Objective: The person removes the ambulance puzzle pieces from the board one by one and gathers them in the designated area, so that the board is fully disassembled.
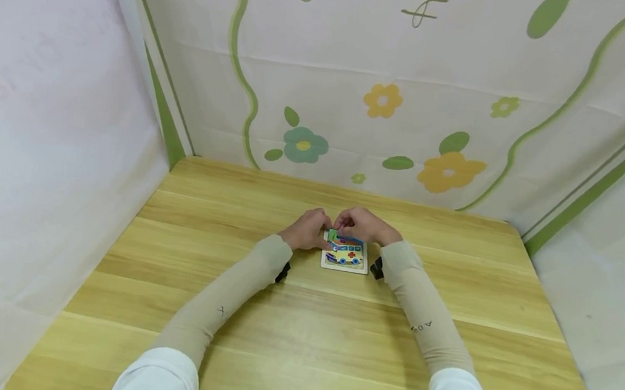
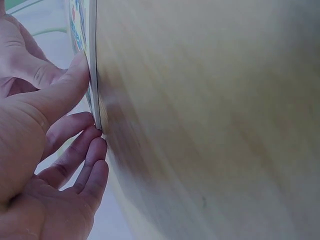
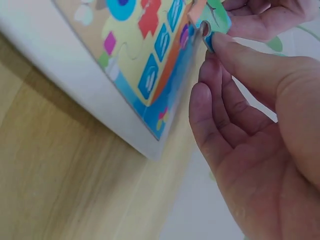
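A small jigsaw puzzle (image 1: 347, 262) with a white border and a yellow ambulance picture lies on the wooden table. My left hand (image 1: 307, 230) grips its left side; in the left wrist view the thumb (image 2: 70, 82) rests on the picture and curled fingers (image 2: 82, 155) meet the tray's edge. At the far side, my right hand (image 1: 365, 225) pinches a puzzle piece (image 3: 216, 16), green and blue, between thumb and fingers. That piece stands tilted up from the puzzle's far left corner. The right fingers partly hide it in the head view.
The light wooden table (image 1: 299, 338) spreads around the puzzle. A white cloth wall (image 1: 342, 116) with printed flowers rises behind the far edge, and plain white cloth (image 1: 47, 132) hangs on the left side. Dark wrist cameras (image 1: 377, 268) sit beneath the wrists.
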{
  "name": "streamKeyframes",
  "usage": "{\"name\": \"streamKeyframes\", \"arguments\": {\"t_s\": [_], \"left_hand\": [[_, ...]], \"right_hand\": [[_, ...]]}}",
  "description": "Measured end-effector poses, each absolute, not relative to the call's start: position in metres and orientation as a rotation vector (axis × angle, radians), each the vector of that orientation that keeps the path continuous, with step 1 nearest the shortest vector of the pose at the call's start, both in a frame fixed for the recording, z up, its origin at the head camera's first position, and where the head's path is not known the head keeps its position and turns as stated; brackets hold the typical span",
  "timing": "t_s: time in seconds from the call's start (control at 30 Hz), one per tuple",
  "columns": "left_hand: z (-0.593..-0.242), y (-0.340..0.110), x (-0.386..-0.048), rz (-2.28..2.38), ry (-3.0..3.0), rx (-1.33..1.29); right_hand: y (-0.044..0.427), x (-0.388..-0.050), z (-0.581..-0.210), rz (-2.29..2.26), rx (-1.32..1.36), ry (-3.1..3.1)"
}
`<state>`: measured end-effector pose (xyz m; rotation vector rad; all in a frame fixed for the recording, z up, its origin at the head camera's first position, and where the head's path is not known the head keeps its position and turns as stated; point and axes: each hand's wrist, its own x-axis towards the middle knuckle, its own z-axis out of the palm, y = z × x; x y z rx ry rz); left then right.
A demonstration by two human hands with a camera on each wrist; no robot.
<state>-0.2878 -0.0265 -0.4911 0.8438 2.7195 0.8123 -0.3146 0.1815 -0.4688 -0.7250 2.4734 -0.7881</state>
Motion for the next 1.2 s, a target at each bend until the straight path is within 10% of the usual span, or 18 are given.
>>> {"name": "streamKeyframes", "arguments": {"t_s": [1.2], "left_hand": [[-0.487,-0.026,-0.28,0.761,2.725,0.844]], "right_hand": [[0.294,-0.289,-0.445,-0.664,-0.569,2.569]]}}
